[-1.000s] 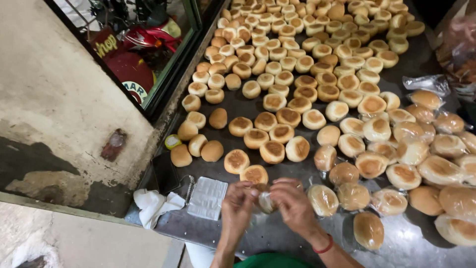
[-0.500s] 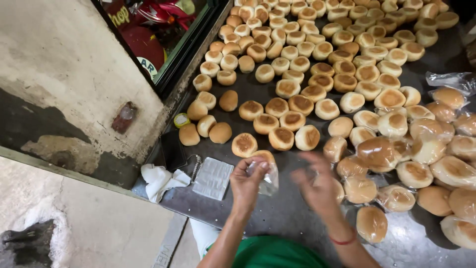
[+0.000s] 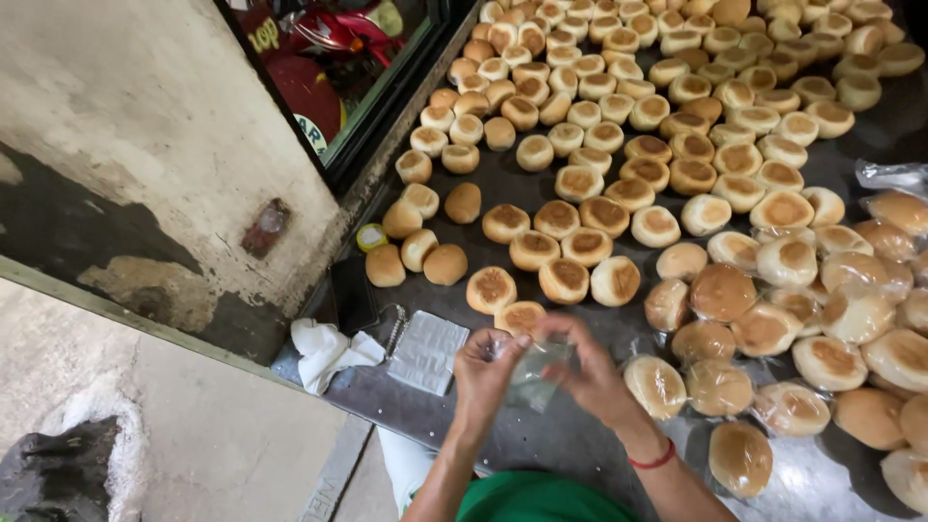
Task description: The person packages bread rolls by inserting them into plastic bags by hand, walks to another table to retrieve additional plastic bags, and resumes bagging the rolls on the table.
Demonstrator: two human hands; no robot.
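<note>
both hands are together over the near edge of the dark metal table, and between them they hold a small clear plastic bag: the left hand pinches one side of its mouth, the right hand pinches the other, with the thin film stretched between the fingers so the bag hangs just above the tabletop. half a second ago the two hands were apart, the left one alone gripping the crumpled bag and the right one spread out low over the wrapped buns to the right; now the right hand has come back in to meet the left, and the bag looks pulled open rather than bunched. that reads as the bag being made ready to take a bun, with nothing inside it yet as far as can be told through the film. a browned bun lies just beyond the fingertips, the nearest loose one, and more unwrapped buns spread in rows up the table away from the person. to the right sit buns already in plastic, glossy under their wrap. left of the hands lies a flat stack of clear bags, beside a crumpled white cloth at the table's corner, and a small yellow-lidded pot stands by the wall. a red band circles the right wrist
</note>
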